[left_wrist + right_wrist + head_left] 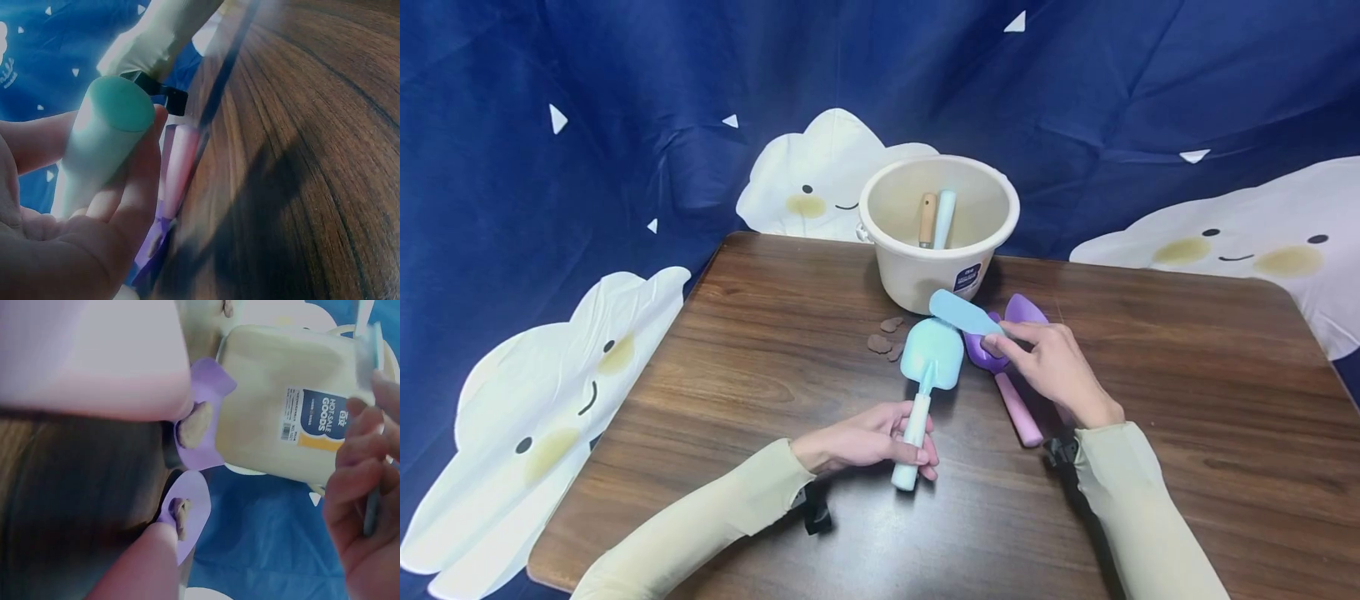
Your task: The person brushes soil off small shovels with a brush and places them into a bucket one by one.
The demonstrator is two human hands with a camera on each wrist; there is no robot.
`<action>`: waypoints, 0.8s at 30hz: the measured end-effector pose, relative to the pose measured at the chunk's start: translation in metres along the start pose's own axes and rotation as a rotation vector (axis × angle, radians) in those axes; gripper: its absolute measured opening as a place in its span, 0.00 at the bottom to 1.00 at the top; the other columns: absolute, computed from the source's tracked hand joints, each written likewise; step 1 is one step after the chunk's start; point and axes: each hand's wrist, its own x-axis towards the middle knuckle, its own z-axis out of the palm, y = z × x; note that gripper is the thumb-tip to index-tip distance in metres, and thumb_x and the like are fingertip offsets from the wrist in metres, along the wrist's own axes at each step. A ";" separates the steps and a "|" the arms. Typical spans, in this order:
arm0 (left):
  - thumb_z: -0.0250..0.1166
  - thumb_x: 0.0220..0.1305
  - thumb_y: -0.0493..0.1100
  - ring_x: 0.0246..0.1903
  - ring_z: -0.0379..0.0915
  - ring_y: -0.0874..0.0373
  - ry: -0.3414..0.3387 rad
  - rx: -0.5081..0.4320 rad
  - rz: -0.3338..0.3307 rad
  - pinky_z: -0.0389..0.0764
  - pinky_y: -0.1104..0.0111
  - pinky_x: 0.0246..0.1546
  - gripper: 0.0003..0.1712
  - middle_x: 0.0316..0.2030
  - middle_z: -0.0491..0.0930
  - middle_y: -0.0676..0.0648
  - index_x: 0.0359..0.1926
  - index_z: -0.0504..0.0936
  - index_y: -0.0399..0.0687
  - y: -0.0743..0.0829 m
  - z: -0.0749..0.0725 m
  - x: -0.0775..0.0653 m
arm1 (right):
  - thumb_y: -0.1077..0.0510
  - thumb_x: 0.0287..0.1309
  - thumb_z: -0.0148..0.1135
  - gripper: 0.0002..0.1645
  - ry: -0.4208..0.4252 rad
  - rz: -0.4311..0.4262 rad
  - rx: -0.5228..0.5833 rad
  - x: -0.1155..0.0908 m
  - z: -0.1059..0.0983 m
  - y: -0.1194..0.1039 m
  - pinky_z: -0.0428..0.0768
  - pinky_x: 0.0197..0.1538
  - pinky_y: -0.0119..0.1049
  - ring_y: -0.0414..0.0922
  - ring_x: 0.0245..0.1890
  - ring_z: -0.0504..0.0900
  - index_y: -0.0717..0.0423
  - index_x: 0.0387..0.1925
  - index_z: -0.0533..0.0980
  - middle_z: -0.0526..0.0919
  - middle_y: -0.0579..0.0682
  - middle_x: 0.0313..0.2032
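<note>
My left hand (880, 437) grips the pale handle of a turquoise toy shovel (932, 354), thumb across it. In the left wrist view the handle's round green end (122, 103) points toward the camera, with fingers curled round it. Between thumb and fingers, my right hand (1056, 367) pinches a flat, light blue, round-ended spatula (962, 314), held near the shovel's blade. Below the right hand lie a purple scoop (985, 354) with a pink handle (1018, 410) and a purple trowel (1024, 308). Small brown lumps (195, 425) sit on both purple tools.
A white bucket (910, 279) stands at the table's back edge, holding a wooden handle (928, 218) and a light blue handle (945, 218). Several flat brown pieces (878, 343) lie on the wooden table (760, 375) left of the shovel. A blue curtain (700, 67) hangs behind.
</note>
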 end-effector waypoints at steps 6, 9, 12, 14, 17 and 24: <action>0.60 0.61 0.29 0.39 0.85 0.47 0.043 -0.018 -0.037 0.83 0.57 0.49 0.24 0.44 0.78 0.22 0.56 0.61 0.27 0.002 0.000 0.002 | 0.52 0.60 0.65 0.14 0.010 0.018 -0.023 0.000 -0.001 -0.010 0.80 0.40 0.45 0.48 0.35 0.85 0.54 0.44 0.85 0.89 0.50 0.36; 0.60 0.62 0.29 0.37 0.85 0.52 0.054 -0.022 -0.047 0.83 0.60 0.49 0.26 0.45 0.76 0.21 0.58 0.61 0.27 0.002 0.000 0.002 | 0.50 0.60 0.65 0.14 -0.015 -0.020 -0.031 -0.001 -0.001 -0.019 0.80 0.40 0.43 0.45 0.34 0.84 0.51 0.44 0.85 0.89 0.47 0.36; 0.59 0.62 0.29 0.35 0.85 0.56 0.055 -0.027 -0.049 0.83 0.61 0.49 0.27 0.46 0.75 0.20 0.59 0.60 0.26 0.002 -0.001 0.003 | 0.50 0.59 0.66 0.13 -0.062 -0.099 -0.033 -0.003 -0.001 -0.030 0.79 0.40 0.40 0.40 0.33 0.83 0.50 0.43 0.85 0.89 0.45 0.36; 0.59 0.63 0.30 0.35 0.84 0.57 0.055 -0.027 -0.043 0.83 0.62 0.49 0.27 0.47 0.75 0.19 0.59 0.60 0.26 0.002 -0.001 0.004 | 0.50 0.58 0.67 0.13 -0.102 -0.157 -0.037 -0.005 -0.001 -0.036 0.80 0.39 0.38 0.38 0.32 0.82 0.50 0.42 0.85 0.88 0.44 0.35; 0.60 0.62 0.30 0.35 0.85 0.57 0.058 -0.027 -0.036 0.83 0.64 0.48 0.26 0.45 0.76 0.21 0.58 0.60 0.27 0.001 -0.002 0.004 | 0.48 0.58 0.66 0.14 -0.169 -0.226 -0.053 -0.008 -0.002 -0.044 0.82 0.37 0.36 0.36 0.31 0.81 0.50 0.42 0.85 0.87 0.43 0.34; 0.60 0.61 0.30 0.36 0.85 0.55 0.060 -0.015 -0.035 0.83 0.67 0.45 0.25 0.41 0.81 0.27 0.56 0.61 0.28 0.001 -0.003 0.005 | 0.45 0.57 0.66 0.17 -0.240 -0.246 -0.114 -0.011 -0.004 -0.051 0.83 0.37 0.37 0.37 0.33 0.84 0.51 0.43 0.85 0.88 0.45 0.37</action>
